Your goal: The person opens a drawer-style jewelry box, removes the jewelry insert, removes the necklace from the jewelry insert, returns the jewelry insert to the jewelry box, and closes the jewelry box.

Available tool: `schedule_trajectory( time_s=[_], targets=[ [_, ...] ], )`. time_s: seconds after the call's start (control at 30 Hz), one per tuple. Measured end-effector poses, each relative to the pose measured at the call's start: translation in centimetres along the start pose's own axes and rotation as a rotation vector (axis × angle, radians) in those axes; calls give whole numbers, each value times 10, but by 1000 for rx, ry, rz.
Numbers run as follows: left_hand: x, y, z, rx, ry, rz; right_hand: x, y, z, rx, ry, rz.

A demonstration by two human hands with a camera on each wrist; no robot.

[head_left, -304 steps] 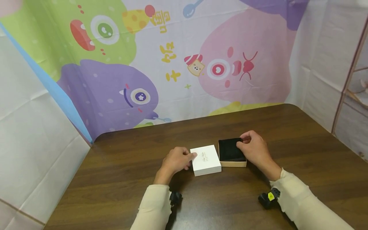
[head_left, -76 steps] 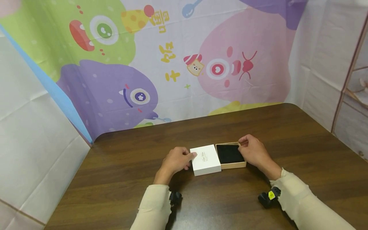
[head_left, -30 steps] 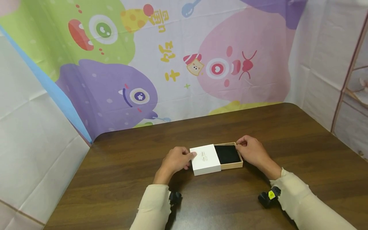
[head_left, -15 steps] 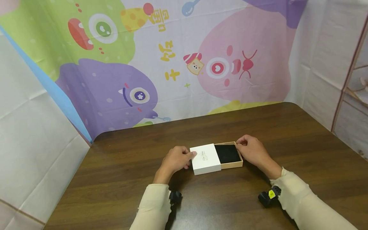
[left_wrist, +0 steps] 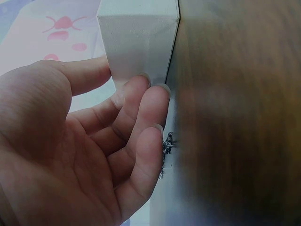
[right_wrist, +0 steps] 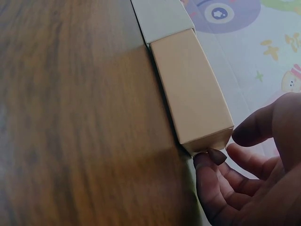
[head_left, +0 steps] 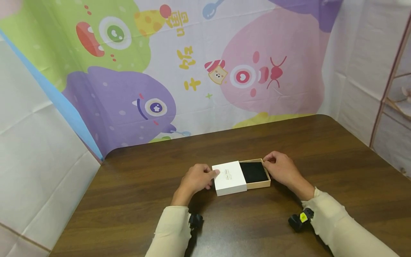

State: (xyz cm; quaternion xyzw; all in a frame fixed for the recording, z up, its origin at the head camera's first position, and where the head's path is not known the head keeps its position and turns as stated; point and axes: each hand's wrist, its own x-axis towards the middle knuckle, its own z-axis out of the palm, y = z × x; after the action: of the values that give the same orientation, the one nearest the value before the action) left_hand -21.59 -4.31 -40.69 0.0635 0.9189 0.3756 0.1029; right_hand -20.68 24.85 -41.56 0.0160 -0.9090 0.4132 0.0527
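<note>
In the head view, a white box sleeve (head_left: 229, 177) with small gold lettering lies on the table. A tan drawer tray (head_left: 258, 184) sticks out of its right side, with a flat black insert (head_left: 254, 172) lying inside. Part of the tray is hidden within the sleeve. My left hand (head_left: 199, 179) holds the sleeve's left end, thumb on the top edge and fingertips against the end wall (left_wrist: 136, 47). My right hand (head_left: 282, 169) is at the tray's right end, its thumb by the upper edge and curled fingers touching the outer end, as the right wrist view shows.
A brown wood-grain table (head_left: 144, 200) bears the box. Behind it hangs a printed cloth (head_left: 199, 117) with cartoon monsters, and pale panels (head_left: 359, 78) stand at both sides. Black wrist cameras (head_left: 300, 221) sit under both sleeves.
Ten seconds ago the right hand was at the black insert, raised in the tray beside the sleeve. Since then the insert lies lower and the tray has slid left into the sleeve. The left hand stays put.
</note>
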Motion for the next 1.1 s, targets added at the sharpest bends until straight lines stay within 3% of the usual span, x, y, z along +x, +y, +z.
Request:
schedule_trajectory(
  time_s=[1.1],
  targets=[
    [0, 0, 0, 17, 0, 2, -1, -2, 5, 120, -64, 6]
  ],
)
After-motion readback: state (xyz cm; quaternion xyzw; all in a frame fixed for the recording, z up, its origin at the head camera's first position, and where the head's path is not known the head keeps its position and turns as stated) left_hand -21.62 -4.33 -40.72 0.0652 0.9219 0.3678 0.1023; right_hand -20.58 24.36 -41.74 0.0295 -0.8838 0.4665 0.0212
